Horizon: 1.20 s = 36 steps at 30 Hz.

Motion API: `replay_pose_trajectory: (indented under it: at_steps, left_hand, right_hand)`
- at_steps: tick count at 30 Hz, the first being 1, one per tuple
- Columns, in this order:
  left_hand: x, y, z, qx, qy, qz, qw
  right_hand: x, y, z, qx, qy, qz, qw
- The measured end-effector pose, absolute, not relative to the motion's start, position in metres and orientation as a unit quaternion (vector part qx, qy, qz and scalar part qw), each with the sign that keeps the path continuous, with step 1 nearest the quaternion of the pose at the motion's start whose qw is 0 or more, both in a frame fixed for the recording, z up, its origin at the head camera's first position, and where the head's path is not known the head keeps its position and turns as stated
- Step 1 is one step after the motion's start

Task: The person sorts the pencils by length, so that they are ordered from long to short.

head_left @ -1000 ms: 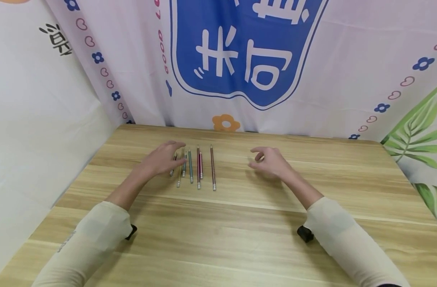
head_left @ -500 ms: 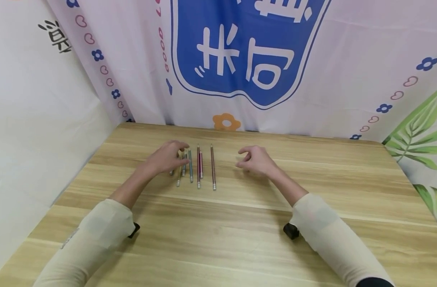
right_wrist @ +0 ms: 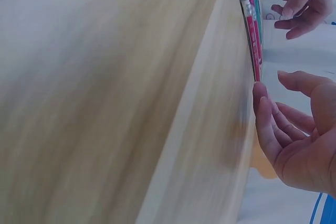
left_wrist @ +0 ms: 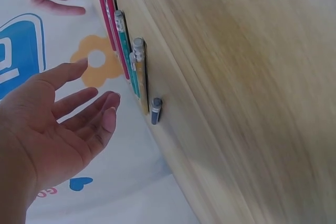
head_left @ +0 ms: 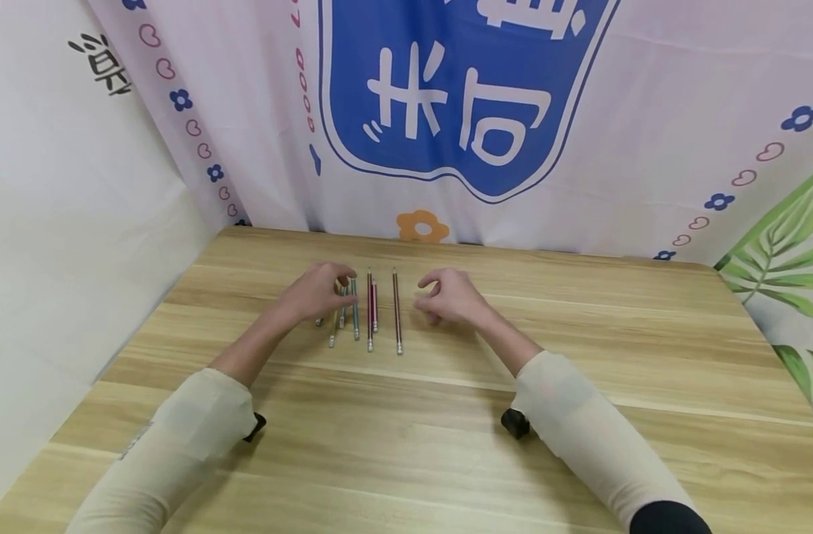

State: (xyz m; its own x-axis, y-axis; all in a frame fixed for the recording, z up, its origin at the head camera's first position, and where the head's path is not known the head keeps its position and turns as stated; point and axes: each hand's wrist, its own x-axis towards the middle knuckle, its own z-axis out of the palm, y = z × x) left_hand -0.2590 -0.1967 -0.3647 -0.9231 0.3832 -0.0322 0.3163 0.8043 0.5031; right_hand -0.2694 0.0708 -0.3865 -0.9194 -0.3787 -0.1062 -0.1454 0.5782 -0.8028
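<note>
Several eraser-tipped pencils lie roughly side by side on the wooden table, their eraser ends toward the person. Over the left part of the group hovers my left hand (head_left: 315, 291), fingers loosely bent and gripping nothing; it partly covers a yellow pencil (left_wrist: 140, 80) and a short dark pencil (left_wrist: 156, 111). A blue-green pencil (head_left: 355, 311) lies by its fingertips. Two red pencils, a longer one (head_left: 369, 319) and a shorter one (head_left: 374, 308), sit in the middle. Just right of the rightmost dark red pencil (head_left: 397, 315) is my right hand (head_left: 449, 297), thumb and fingers apart, holding nothing.
The wooden table (head_left: 406, 437) reaches back to a printed cloth (head_left: 266, 148) hanging behind it. A white cloth (head_left: 79, 222) hangs at the left, and leaf-patterned cloth (head_left: 780, 274) at the right.
My right hand has moved left across the table toward the rightmost pencil. The left hand has shifted slightly to the right over the pencils, which stay where they lay.
</note>
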Motion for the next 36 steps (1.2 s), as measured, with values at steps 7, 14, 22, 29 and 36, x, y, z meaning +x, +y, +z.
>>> replay_pose_trajectory:
  at_steps: [7, 14, 22, 29, 36]
  left_hand:
    - [-0.257, -0.189, -0.362, 0.172, 0.946, 0.263, 0.078]
    - [-0.255, -0.182, -0.361, 0.159, 0.947, 0.262, 0.093]
    - [-0.256, -0.178, -0.363, 0.153, 0.949, 0.261, 0.093]
    - [-0.257, -0.176, -0.365, 0.152, 0.947, 0.266, 0.096]
    - [-0.259, -0.174, -0.365, 0.158, 0.945, 0.269, 0.096]
  right_hand:
    - [-0.270, 0.056, -0.387, -0.151, 0.866, -0.452, 0.155]
    - [-0.269, 0.044, -0.387, -0.149, 0.868, -0.443, 0.165]
    - [-0.267, 0.033, -0.389, -0.142, 0.873, -0.436, 0.167]
    - [-0.269, 0.028, -0.391, -0.143, 0.879, -0.425, 0.162]
    - [-0.270, 0.023, -0.390, -0.126, 0.890, -0.406, 0.165]
